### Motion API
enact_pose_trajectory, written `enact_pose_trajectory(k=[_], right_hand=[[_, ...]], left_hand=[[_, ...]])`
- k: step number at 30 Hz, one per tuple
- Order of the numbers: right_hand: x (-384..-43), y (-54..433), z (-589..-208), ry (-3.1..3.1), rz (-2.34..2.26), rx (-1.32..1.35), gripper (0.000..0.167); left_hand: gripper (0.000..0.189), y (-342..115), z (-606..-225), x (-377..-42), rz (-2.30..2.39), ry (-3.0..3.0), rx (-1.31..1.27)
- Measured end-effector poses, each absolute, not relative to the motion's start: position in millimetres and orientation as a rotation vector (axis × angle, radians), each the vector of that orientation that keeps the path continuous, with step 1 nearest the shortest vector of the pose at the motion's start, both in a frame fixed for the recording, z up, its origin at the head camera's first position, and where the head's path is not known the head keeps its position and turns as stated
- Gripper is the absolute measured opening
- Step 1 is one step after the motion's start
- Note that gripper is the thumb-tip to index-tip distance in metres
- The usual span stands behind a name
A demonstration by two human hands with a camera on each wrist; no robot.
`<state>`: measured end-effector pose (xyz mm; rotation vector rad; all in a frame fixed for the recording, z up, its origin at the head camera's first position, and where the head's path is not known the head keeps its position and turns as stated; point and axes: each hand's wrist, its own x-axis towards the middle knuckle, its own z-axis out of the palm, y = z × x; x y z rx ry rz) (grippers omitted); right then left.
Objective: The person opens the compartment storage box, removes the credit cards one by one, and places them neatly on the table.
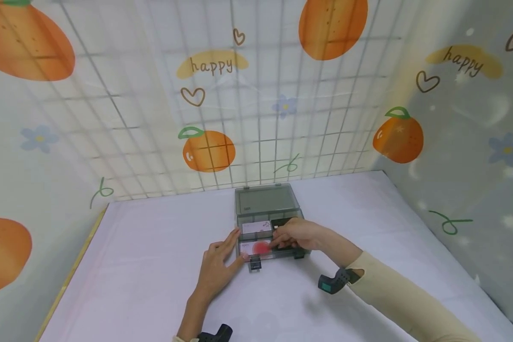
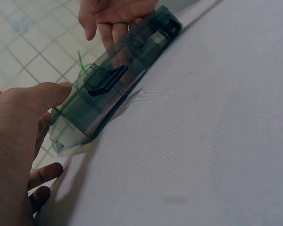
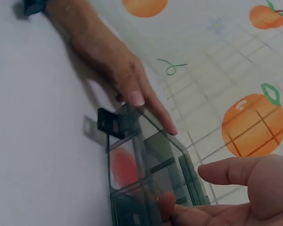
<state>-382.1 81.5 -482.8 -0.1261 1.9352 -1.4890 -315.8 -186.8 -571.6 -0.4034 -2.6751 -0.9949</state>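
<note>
A translucent grey-green compartment box (image 1: pixel 257 235) sits on the white table, its lid (image 1: pixel 267 199) tipped back behind it. My left hand (image 1: pixel 217 266) touches the front-left corner with the thumb, while its straight index finger lies along the left side. My right hand (image 1: pixel 301 233) reaches into the right half, fingers down inside and thumb held apart in the right wrist view. Left of those fingers, a white card with a red round spot (image 1: pixel 261 247) lies in the front-left compartment. Behind it is a white card with a small pattern (image 1: pixel 256 227). Dark items fill the right compartments, partly hidden by my hand.
An unfastened front latch (image 1: pixel 255 262) sticks out toward me. White cloth (image 1: pixel 154 266) covers the table. A printed curtain (image 1: pixel 256 118) with oranges hangs over a wire grid behind the box. Each wrist carries a dark camera (image 1: pixel 333 281).
</note>
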Motion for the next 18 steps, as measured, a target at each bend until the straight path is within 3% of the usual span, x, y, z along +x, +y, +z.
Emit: enact_pose_trajectory(k=[18], right_hand=[[-387.7,87.3,-482.9,1.829,-1.53,-0.072,0.037]], left_hand=[[0.07,-186.8,-573.4,-317.0,-0.994,-2.676,-0.397]])
